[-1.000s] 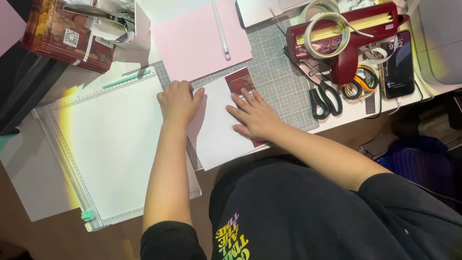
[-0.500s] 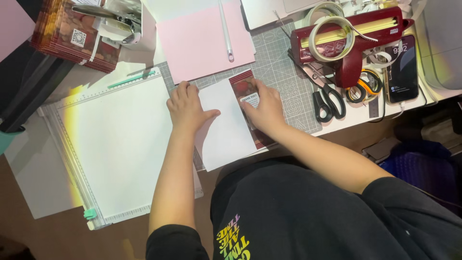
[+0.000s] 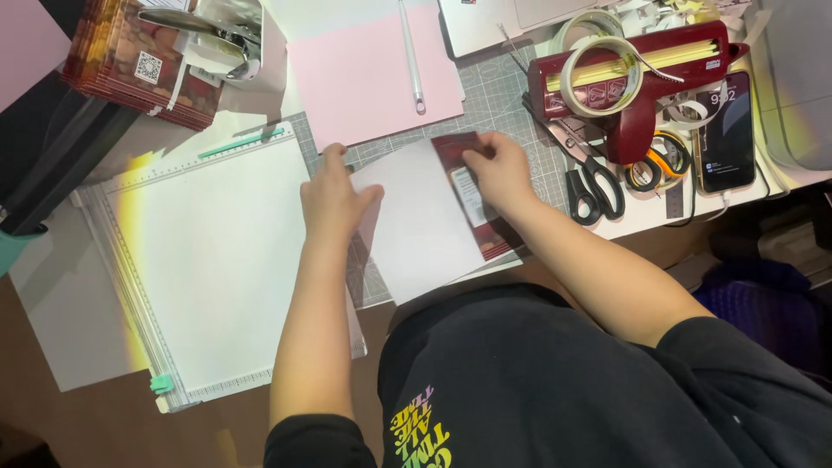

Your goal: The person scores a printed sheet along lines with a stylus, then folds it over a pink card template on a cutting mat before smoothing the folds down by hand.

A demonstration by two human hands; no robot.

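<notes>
A white sheet of paper (image 3: 416, 230) lies on a grey cutting mat (image 3: 503, 104), folded over a dark red printed card (image 3: 481, 186). My left hand (image 3: 334, 199) presses flat on the sheet's left edge, fingers spread. At the top of the red card, my right hand (image 3: 498, 173) has its fingers curled on the card's edge, pinching it. Both forearms reach in from the bottom of the view.
A white scoring board (image 3: 208, 260) lies to the left. Pink paper (image 3: 373, 78) with a white stylus (image 3: 412, 56) sits behind. To the right are a red tape gun (image 3: 641, 78), tape rolls (image 3: 598, 65), black scissors (image 3: 594, 186) and a phone (image 3: 728, 130). A stack of red cards (image 3: 130, 65) stands far left.
Both hands have moved up the sheet. My right hand shifted from lying flat on the paper to gripping the top of the red card. The sheet has turned slightly.
</notes>
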